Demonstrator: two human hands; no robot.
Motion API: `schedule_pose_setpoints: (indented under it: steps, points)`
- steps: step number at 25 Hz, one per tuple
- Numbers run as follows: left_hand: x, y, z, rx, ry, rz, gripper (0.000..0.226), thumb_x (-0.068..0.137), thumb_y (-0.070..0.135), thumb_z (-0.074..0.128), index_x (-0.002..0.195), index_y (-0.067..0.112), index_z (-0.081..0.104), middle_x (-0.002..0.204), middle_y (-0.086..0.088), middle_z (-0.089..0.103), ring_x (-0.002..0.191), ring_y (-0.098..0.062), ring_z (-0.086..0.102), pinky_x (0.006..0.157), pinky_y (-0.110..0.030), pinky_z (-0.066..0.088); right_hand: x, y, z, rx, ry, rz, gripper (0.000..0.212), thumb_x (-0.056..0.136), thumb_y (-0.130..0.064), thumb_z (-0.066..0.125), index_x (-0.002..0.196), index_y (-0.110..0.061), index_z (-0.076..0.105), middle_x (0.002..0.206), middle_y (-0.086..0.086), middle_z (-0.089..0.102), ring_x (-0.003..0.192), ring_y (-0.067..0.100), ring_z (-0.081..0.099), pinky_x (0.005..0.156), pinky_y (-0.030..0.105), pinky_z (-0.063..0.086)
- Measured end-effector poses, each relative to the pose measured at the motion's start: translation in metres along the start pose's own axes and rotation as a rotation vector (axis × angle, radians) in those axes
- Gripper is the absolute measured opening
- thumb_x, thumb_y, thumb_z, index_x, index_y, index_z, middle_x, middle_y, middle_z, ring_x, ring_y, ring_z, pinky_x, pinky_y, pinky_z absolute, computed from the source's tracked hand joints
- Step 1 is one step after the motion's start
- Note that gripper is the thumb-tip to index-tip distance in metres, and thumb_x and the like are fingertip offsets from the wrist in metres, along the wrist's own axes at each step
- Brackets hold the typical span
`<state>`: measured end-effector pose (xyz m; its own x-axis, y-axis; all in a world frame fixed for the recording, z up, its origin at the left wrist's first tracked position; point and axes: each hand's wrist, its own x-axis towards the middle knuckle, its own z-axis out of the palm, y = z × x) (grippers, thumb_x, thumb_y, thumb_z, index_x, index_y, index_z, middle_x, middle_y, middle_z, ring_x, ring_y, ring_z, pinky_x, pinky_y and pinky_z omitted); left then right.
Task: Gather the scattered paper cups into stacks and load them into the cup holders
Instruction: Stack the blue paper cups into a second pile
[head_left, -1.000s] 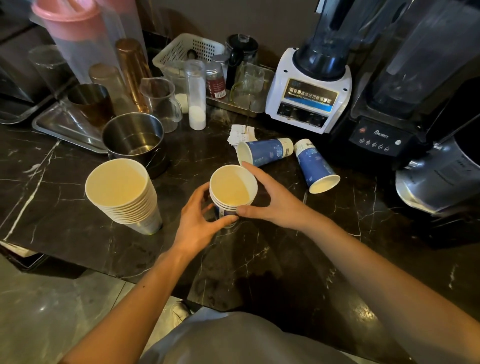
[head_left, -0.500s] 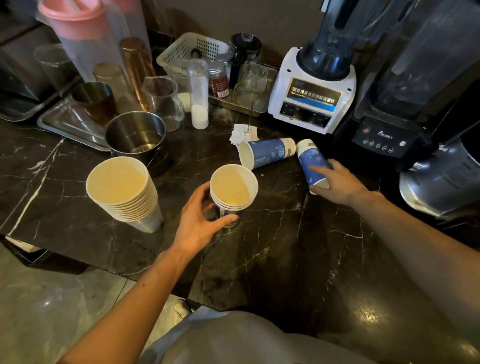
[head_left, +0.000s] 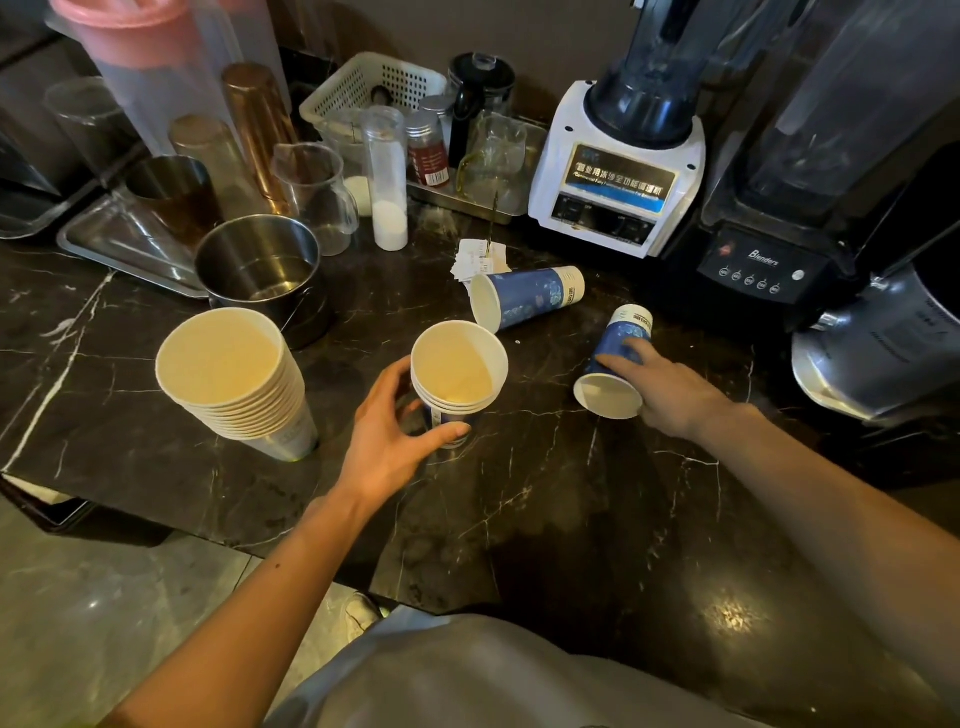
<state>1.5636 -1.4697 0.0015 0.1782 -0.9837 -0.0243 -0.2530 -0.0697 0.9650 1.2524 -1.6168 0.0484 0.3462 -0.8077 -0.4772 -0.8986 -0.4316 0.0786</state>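
A short stack of blue paper cups (head_left: 460, 371) stands upright mid-counter, and my left hand (head_left: 387, 436) wraps around its lower part. To the right, my right hand (head_left: 662, 387) grips a single blue cup (head_left: 615, 364) that lies tilted with its white mouth toward me. Another blue cup (head_left: 524, 299) lies on its side behind the stack, mouth to the left. A taller stack of several cups (head_left: 234, 376) stands at the left near the counter's edge. No cup holder is in view.
On the dark marble counter (head_left: 545, 493), a steel pot (head_left: 260, 270) sits behind the tall stack. A white blender (head_left: 618, 171) and a black blender (head_left: 769, 260) line the back right, a steel jug (head_left: 883, 348) at far right. Glassware, jars and a basket (head_left: 374, 88) crowd the back left.
My right hand left the short stack, reached right to the lying cup and took hold of it; the cup is now tilted and drawn nearer. The left hand stayed on the stack.
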Motion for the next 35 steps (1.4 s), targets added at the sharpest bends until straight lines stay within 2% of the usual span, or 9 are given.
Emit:
schedule_pose_setpoints:
  steps: [4,9,13,17,21,24,28,32,35]
  points:
    - [-0.002,0.001,0.0,0.009,0.0,0.006,0.082,0.063,0.051,0.082,0.129,0.058,0.033,0.136,0.026,0.044,0.12,0.012,0.048,0.093,-0.003,0.04,0.001,-0.002,0.0,-0.059,0.003,-0.024,0.103,0.08,-0.002,0.071,0.15,-0.044,0.008,0.158,0.015,-0.003,0.114,0.034,0.057,0.089,0.04,0.05]
    - [-0.002,0.001,-0.001,0.008,0.012,0.009,0.087,0.062,0.053,0.081,0.135,0.046,0.034,0.141,0.019,0.045,0.125,0.003,0.047,0.099,-0.011,0.04,0.001,0.0,0.016,-0.157,0.09,-0.055,0.1,0.079,0.001,0.068,0.153,-0.03,0.007,0.164,0.004,-0.002,0.109,0.03,0.061,0.081,0.039,0.053]
    - [0.0,0.001,0.002,0.002,0.002,0.018,0.087,0.063,0.051,0.081,0.136,0.044,0.034,0.143,0.015,0.045,0.131,-0.006,0.046,0.105,-0.024,0.042,-0.006,0.006,0.024,-0.15,0.208,-0.012,0.092,0.081,-0.037,0.074,0.151,-0.027,0.015,0.158,0.002,0.023,0.123,0.027,0.053,0.08,0.043,0.054]
    - [-0.001,0.0,0.003,-0.006,-0.013,0.014,0.086,0.064,0.05,0.082,0.136,0.046,0.034,0.139,0.022,0.044,0.126,0.002,0.048,0.101,-0.016,0.042,-0.018,-0.01,0.015,0.237,0.365,0.025,0.095,0.072,-0.055,0.077,0.147,-0.03,0.024,0.149,0.0,0.035,0.131,0.025,0.043,0.091,0.049,0.048]
    - [-0.001,0.0,0.002,0.003,0.0,0.015,0.086,0.064,0.052,0.081,0.135,0.046,0.033,0.138,0.024,0.044,0.123,0.006,0.048,0.096,-0.007,0.04,-0.036,-0.046,-0.02,0.856,0.6,-0.055,0.093,0.063,-0.068,0.074,0.14,-0.034,0.035,0.134,-0.019,0.046,0.12,-0.002,0.041,0.096,0.023,0.038]
    - [-0.001,0.0,0.001,0.004,0.005,0.016,0.086,0.065,0.048,0.081,0.136,0.044,0.033,0.14,0.02,0.044,0.128,0.0,0.046,0.099,-0.011,0.039,-0.054,-0.071,-0.05,1.124,0.768,-0.182,0.084,0.071,-0.056,0.077,0.139,-0.027,0.038,0.129,-0.023,0.046,0.12,-0.008,0.045,0.093,0.011,0.042]
    - [-0.002,0.003,0.001,0.002,-0.006,0.022,0.086,0.067,0.047,0.08,0.138,0.04,0.032,0.142,0.016,0.043,0.129,-0.003,0.045,0.1,-0.013,0.039,-0.077,-0.096,-0.079,1.306,0.98,-0.367,0.073,0.079,-0.034,0.073,0.138,-0.008,0.038,0.131,-0.003,0.048,0.122,0.005,0.05,0.094,0.02,0.046]
    - [-0.003,0.004,0.001,-0.013,-0.009,0.026,0.086,0.068,0.045,0.08,0.139,0.039,0.032,0.146,0.011,0.044,0.13,-0.003,0.046,0.099,-0.011,0.041,-0.083,-0.109,-0.087,1.364,0.934,-0.503,0.077,0.079,-0.039,0.074,0.136,-0.002,0.036,0.129,0.002,0.049,0.12,0.01,0.052,0.093,0.022,0.046]
    - [-0.003,0.003,0.0,-0.028,-0.023,0.054,0.085,0.07,0.038,0.083,0.14,0.037,0.035,0.144,0.01,0.048,0.13,-0.004,0.049,0.105,-0.023,0.044,-0.077,-0.121,-0.075,1.33,0.775,-0.507,0.078,0.077,-0.043,0.075,0.136,-0.009,0.038,0.13,-0.002,0.05,0.122,0.012,0.052,0.095,0.026,0.046]
